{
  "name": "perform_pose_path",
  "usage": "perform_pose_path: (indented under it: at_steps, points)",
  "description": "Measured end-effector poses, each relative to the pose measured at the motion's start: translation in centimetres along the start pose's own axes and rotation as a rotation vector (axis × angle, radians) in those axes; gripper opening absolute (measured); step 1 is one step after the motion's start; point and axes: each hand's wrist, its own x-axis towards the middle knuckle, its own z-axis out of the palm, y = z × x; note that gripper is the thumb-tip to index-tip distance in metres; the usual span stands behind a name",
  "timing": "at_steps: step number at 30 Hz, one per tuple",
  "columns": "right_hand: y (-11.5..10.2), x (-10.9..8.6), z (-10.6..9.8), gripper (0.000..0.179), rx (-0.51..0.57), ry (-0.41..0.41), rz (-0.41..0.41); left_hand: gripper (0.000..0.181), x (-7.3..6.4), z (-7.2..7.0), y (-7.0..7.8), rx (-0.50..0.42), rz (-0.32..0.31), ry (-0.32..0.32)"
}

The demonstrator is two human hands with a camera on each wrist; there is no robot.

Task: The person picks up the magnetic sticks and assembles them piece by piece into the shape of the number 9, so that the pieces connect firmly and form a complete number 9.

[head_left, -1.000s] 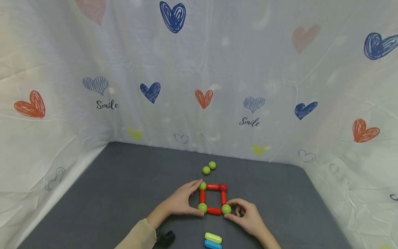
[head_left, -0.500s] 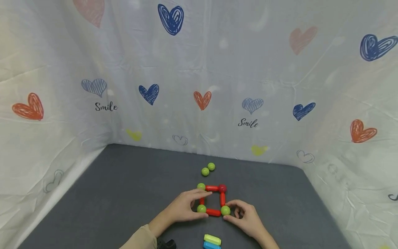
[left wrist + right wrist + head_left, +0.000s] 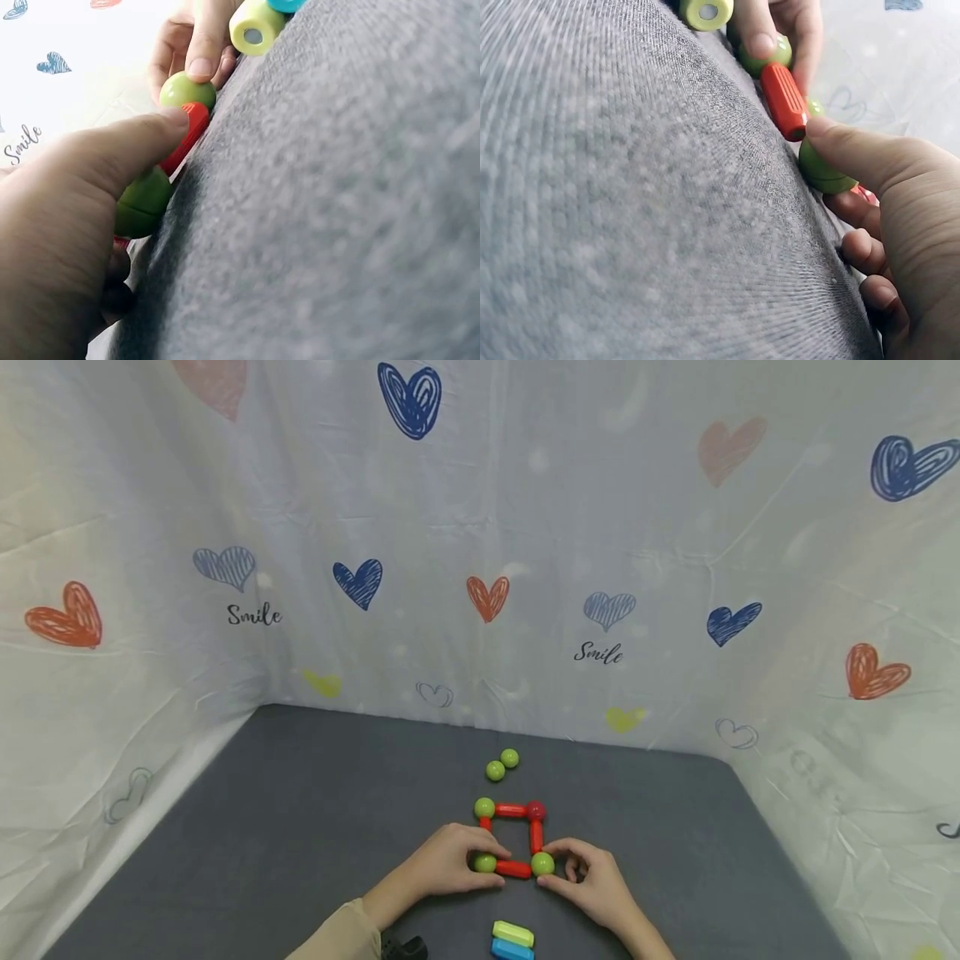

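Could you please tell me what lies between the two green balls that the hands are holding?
The head view and both wrist views show a red rod between the left green ball and the right green ball.

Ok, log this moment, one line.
left grip: pinches near-left green ball; right grip: pinches near-right green ball; far corners: green ball, red ball; sides: red rods; outside: two green balls, yellow rod, blue rod

Left red rod [image 3: 486, 823] partly hidden in head view, blue rod [image 3: 285, 4] cropped by left wrist view
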Motion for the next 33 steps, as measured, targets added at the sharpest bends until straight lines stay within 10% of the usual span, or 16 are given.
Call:
perform_pose_path:
  at_steps: [33]
  points:
    - [-0.51,-0.02,0.37,0.035,-0.018,0.016,0.000,0.016,0.09,0.56,-0.21,-0.043,-0.048,0.081]
